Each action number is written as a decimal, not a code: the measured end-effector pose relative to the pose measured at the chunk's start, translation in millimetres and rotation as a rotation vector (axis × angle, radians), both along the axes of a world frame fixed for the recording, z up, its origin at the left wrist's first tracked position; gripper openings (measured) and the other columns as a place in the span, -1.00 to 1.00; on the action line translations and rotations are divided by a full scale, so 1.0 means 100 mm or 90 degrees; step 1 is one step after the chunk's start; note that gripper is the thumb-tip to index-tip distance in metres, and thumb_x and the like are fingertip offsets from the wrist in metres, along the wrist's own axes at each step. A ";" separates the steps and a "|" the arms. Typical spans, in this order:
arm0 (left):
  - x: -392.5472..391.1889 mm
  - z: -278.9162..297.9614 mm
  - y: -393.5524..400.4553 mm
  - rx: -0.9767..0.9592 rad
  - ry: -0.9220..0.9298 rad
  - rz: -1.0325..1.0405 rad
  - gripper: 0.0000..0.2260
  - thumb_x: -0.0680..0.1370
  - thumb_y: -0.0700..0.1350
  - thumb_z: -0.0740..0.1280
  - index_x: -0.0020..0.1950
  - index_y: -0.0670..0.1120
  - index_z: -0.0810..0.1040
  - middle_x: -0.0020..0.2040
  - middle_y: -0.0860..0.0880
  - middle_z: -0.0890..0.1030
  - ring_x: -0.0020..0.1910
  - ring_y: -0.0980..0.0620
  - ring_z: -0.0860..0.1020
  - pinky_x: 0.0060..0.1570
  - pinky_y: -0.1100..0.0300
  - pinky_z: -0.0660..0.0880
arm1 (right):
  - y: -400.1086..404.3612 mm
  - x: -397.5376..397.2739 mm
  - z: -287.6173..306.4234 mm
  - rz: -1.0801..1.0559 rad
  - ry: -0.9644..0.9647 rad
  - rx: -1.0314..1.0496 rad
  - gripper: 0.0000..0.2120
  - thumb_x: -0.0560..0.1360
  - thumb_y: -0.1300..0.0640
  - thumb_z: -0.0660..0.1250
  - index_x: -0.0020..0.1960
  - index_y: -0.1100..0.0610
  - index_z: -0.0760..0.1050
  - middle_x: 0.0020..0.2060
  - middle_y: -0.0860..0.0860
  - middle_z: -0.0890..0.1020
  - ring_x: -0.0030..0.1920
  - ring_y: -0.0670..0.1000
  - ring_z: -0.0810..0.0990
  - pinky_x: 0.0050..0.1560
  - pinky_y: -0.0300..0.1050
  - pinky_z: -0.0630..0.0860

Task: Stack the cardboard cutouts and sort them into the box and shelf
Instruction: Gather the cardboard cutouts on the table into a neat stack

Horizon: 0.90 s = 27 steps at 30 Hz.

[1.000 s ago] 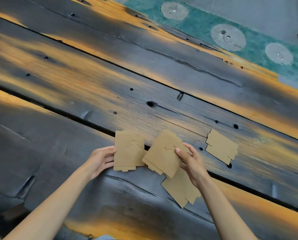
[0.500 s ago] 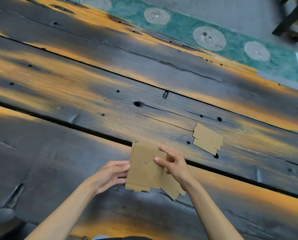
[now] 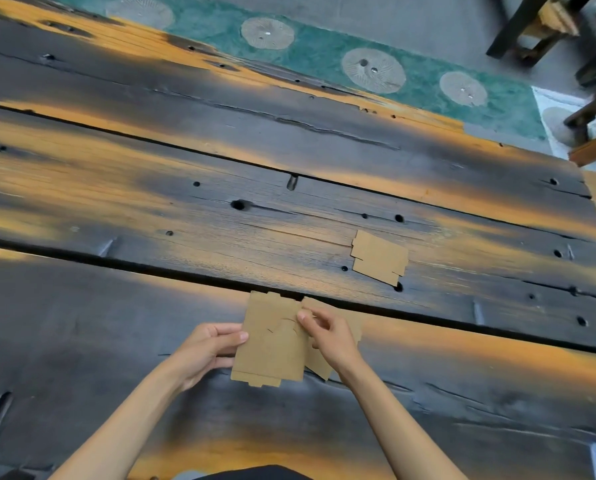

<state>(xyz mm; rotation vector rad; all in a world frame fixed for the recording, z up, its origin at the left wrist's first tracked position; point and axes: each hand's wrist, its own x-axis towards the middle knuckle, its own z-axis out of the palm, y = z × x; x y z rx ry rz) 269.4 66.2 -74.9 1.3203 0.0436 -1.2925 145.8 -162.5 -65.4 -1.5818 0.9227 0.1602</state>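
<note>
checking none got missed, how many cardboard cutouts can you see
3: one held by the left hand, top cutout; one under the right hand, lower cutout; far cutout alone on the table. More may hide beneath.

I count three cardboard cutouts for sure: top cutout (image 3: 272, 344) of the held pile, one under it (image 3: 319, 365) sticking out right, one lone cutout (image 3: 379, 256) on the table (image 3: 151, 202). More layers in the pile I can't tell. Two hands: left hand (image 3: 206, 351), right hand (image 3: 329, 336). Four round floor discs fully visible, e.g. (image 3: 372, 70). Three wooden stools partly in frame, e.g. (image 3: 545, 22).
</note>
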 end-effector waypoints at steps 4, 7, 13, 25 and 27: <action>0.02 -0.08 0.03 0.075 -0.014 0.116 -0.80 0.62 -0.23 0.33 0.20 -0.18 0.68 0.15 -0.22 0.73 0.10 -0.12 0.72 0.04 0.05 0.67 | -0.20 -0.18 -0.15 -0.081 0.066 -0.088 -0.70 0.55 -0.04 0.44 0.24 0.02 0.57 0.16 -0.01 0.64 0.24 0.03 0.59 0.21 -0.10 0.50; 0.03 -0.10 0.10 0.116 -0.012 0.168 -0.80 0.63 -0.25 0.32 0.21 -0.20 0.66 0.12 -0.18 0.74 0.06 -0.09 0.74 0.09 0.01 0.61 | -0.34 -0.31 -0.30 -0.061 0.182 -0.188 -0.27 0.41 -0.10 0.56 0.47 0.06 0.37 0.35 0.11 0.46 0.39 0.11 0.41 0.39 0.03 0.39; -0.10 -0.10 0.15 0.150 -0.009 0.172 -0.77 0.64 -0.23 0.29 0.25 -0.21 0.64 0.13 -0.16 0.74 0.11 -0.09 0.72 0.09 0.06 0.59 | -0.23 -0.44 -0.49 0.182 0.287 -0.316 0.21 0.17 -0.33 0.59 0.59 -0.08 -0.02 0.56 0.01 0.08 0.50 0.14 0.13 0.39 0.15 0.35; -0.15 -0.21 0.22 0.188 -0.015 0.172 -0.78 0.64 -0.20 0.31 0.25 -0.17 0.65 0.13 -0.12 0.75 0.09 -0.05 0.73 0.14 0.02 0.57 | -0.26 -0.59 -0.58 0.131 0.281 -0.430 -0.21 0.35 -0.17 0.55 0.46 -0.01 0.29 0.28 0.03 0.43 0.29 0.10 0.34 0.26 0.02 0.32; -0.14 -0.20 0.23 0.189 -0.015 0.169 -0.77 0.63 -0.19 0.32 0.25 -0.17 0.65 0.13 -0.12 0.75 0.11 -0.06 0.73 0.19 -0.01 0.56 | -0.39 -0.62 -0.56 0.040 0.187 -0.301 -0.50 0.47 0.05 0.50 0.37 0.09 0.47 0.11 0.02 0.59 0.16 0.05 0.51 0.16 -0.07 0.45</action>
